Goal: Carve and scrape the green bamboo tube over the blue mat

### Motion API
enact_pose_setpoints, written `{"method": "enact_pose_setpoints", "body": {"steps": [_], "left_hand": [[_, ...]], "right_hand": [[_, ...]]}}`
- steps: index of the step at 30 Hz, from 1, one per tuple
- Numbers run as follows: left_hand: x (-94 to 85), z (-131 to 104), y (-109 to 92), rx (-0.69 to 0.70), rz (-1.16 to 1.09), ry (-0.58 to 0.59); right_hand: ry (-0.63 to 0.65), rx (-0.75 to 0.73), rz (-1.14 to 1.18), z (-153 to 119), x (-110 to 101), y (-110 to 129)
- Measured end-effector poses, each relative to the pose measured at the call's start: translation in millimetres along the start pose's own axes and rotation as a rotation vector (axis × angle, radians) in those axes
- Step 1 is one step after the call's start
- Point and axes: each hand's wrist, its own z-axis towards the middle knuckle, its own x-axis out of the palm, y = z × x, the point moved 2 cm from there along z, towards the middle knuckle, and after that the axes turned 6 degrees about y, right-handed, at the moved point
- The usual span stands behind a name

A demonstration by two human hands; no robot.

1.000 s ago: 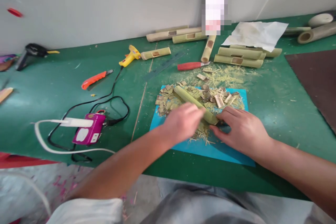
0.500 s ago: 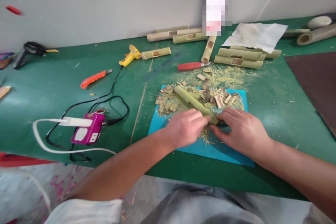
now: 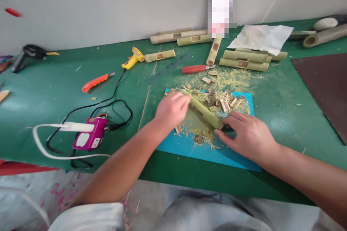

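Observation:
A green bamboo tube [image 3: 207, 114] lies slantwise over a blue sheet [image 3: 173, 145], with a notch cut in its side facing left. At its far end, my left hand [image 3: 173, 110] is closed, with the curled fingers against the bamboo. My right hand [image 3: 248, 130] grips the near end between thumb and fingers. Around the tube are bamboo chips [image 3: 224, 104] and fine shavings [image 3: 207, 139], some of them under it.
Behind the sheet lies a red-handled knife [image 3: 194, 69]. Notched bamboo tubes [image 3: 244, 64] rest at the back, some beneath white paper [image 3: 261, 38]. To the left are an orange cutter [image 3: 94, 82], a yellow glue gun [image 3: 132, 58] and a purple power block [image 3: 90, 133] with cables.
My left hand has moved from the tube's near end, up and left to its far end. My right hand stays at the near end.

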Motion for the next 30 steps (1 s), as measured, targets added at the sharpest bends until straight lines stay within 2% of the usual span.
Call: {"method": "enact_pose_setpoints", "body": {"steps": [1, 3, 6, 7, 8, 11, 13, 15, 17, 19, 22, 24, 26, 28, 30], "left_hand": [[-0.9, 1, 5, -0.030, 0.016, -0.027], [-0.8, 0, -2, 0.009, -0.002, -0.003], [3.4, -4, -31, 0.212, -0.091, 0.180], [3.9, -4, -35, 0.235, -0.100, 0.195], [4.0, -3, -34, 0.230, -0.091, 0.189], [0.8, 2, -13, 0.058, 0.010, 0.045], [-0.8, 3, -7, -0.002, 0.050, -0.005], [0.0, 1, -19, 0.085, 0.017, 0.050], [2.9, -3, -34, 0.200, -0.098, 0.188], [3.8, -3, -34, 0.209, -0.134, 0.210], [0.7, 2, -10, -0.005, -0.037, 0.049], [-1.1, 4, -7, -0.031, -0.014, 0.015], [-0.6, 3, -21, 0.071, -0.064, 0.086], [2.1, 0, -37, 0.199, -0.159, 0.226], [3.0, 0, -36, 0.212, -0.179, 0.228]], "right_hand": [[-0.004, -0.004, -0.001, 0, 0, 0], [-0.013, -0.016, -0.001, -1, 0, 0], [-0.020, -0.036, 0.004, -1, 1, 0], [-0.021, -0.038, 0.004, -1, 2, 0], [-0.020, -0.035, 0.001, -1, 2, 0], [-0.016, -0.010, 0.001, -1, 2, 1], [-0.010, -0.005, 0.008, -1, 2, 1], [0.005, -0.010, 0.016, 0, 2, 0], [0.022, -0.017, 0.021, -1, 2, 0], [0.021, -0.013, 0.022, -1, 2, -1], [-0.002, 0.000, 0.022, -1, 1, -1], [-0.010, -0.006, 0.022, -1, 2, 0], [-0.004, -0.017, 0.026, -1, 3, 0], [0.002, -0.025, 0.031, -1, 3, -1], [0.003, -0.021, 0.030, -1, 3, -1]]}}
